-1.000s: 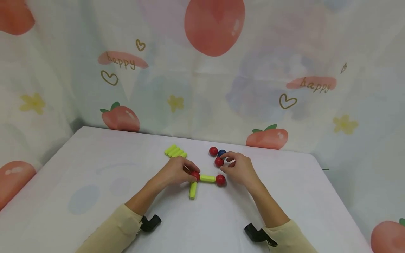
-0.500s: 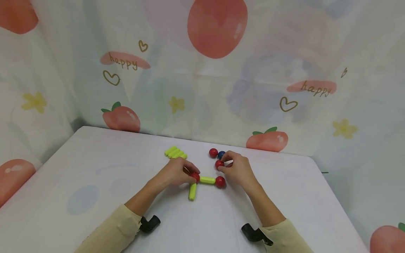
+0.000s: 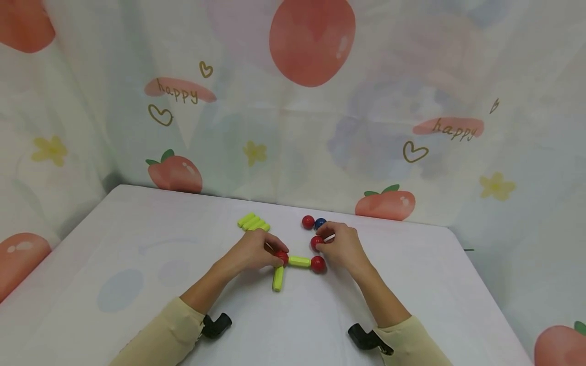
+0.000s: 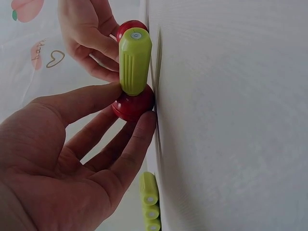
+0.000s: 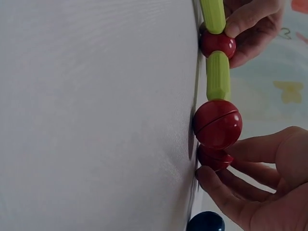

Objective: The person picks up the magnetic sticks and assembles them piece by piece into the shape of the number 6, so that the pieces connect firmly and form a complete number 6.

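Note:
My left hand point(image 3: 252, 250) pinches a glossy red ball point(image 4: 131, 108) between thumb and fingers. From this ball one yellow-green ribbed rod point(image 3: 277, 279) points toward me, and a second rod point(image 3: 299, 262) runs right to another red ball point(image 3: 318, 264), forming a corner on the table. My right hand point(image 3: 344, 247) holds a separate red ball point(image 5: 211, 160) between thumb and fingertips, just behind the end ball. In the right wrist view the end ball partly covers that held ball. The left fingers hide part of the corner ball in the head view.
Several loose yellow-green rods point(image 3: 253, 222) lie side by side at the back, beyond my left hand. A red ball point(image 3: 308, 221) and a dark blue ball point(image 3: 320, 223) sit together behind my right hand. A printed cloth point(image 3: 293, 152) hangs behind the white table point(image 3: 151, 218).
My right hand has taken hold of the loose red ball and drawn it slightly toward me, away from the blue ball. The left hand has stayed on the corner ball.

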A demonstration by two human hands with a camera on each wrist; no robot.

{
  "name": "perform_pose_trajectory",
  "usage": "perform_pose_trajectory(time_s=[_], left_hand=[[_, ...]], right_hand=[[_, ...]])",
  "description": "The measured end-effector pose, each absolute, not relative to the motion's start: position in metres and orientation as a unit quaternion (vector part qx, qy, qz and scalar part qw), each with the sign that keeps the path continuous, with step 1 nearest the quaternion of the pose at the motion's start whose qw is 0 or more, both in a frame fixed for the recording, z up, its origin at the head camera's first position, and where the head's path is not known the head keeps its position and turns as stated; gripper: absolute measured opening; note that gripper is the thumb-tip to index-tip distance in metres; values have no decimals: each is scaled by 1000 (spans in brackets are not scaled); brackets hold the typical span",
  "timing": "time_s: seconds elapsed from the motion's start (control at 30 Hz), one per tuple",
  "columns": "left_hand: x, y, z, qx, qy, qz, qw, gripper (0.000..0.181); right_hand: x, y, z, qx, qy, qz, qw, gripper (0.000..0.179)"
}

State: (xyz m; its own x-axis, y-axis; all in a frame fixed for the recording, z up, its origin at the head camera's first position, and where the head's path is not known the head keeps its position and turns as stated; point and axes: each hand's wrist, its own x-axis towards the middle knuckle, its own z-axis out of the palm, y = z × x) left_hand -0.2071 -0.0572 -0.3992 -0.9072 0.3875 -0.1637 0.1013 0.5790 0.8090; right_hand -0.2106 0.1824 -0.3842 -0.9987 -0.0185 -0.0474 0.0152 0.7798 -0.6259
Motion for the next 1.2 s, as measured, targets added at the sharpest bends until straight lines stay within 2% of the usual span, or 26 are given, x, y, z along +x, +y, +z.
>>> perform_pose_trajectory(time_s=[0.6, 0.9, 1.2], left_hand=[[-208, -58, -400, 144, 871, 441, 162, 20], [-209, -58, -401, 136, 874, 438, 161, 19], [-209, -57, -401, 135, 872, 442, 162, 21]], right_hand=[[-199, 189, -378, -12, 931, -364, 11, 25], [-178, 181, -364, -30, 924, -380, 9, 24], [-156, 170, -359, -60, 916, -395, 32, 19]])
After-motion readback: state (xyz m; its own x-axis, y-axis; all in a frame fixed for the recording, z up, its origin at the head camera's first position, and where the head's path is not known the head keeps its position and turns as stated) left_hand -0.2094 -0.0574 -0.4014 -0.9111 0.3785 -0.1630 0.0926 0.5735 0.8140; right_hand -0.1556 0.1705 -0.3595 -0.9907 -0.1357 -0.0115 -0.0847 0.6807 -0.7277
